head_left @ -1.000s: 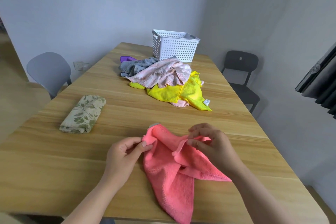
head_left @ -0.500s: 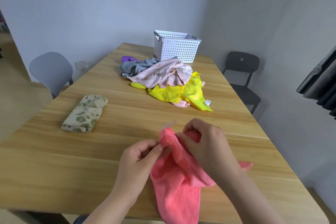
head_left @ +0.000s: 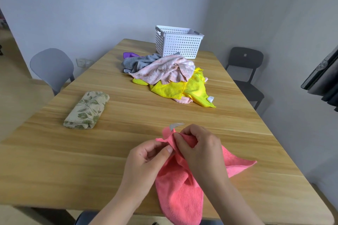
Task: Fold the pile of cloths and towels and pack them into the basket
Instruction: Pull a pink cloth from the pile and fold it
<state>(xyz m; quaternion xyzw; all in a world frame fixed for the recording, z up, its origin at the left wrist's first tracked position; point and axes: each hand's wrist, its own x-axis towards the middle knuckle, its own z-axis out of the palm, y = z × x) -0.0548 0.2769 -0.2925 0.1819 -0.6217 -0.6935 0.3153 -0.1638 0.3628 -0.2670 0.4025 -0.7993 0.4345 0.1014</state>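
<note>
Head view: left hand [head_left: 146,162] and right hand [head_left: 201,153] pinch pink cloth [head_left: 181,193] unfolded; 1 folded towel [head_left: 86,110] left of fingers [head_left: 182,144], pile [head_left: 170,76] and basket [head_left: 178,42] beyond, unpacked.

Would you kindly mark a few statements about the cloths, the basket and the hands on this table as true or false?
1. The left hand and the right hand both pinch the pink microfibre cloth. True.
2. The white perforated plastic basket stands at the near edge of the wooden table. False: it stands at the far end, behind the pile.
3. The folded leaf-print beige towel lies apart from the pile, on the left. True.
4. The yellow cloth lies on top of the pale pink towel. False: the pale pink towel lies over the yellow cloth.
</note>
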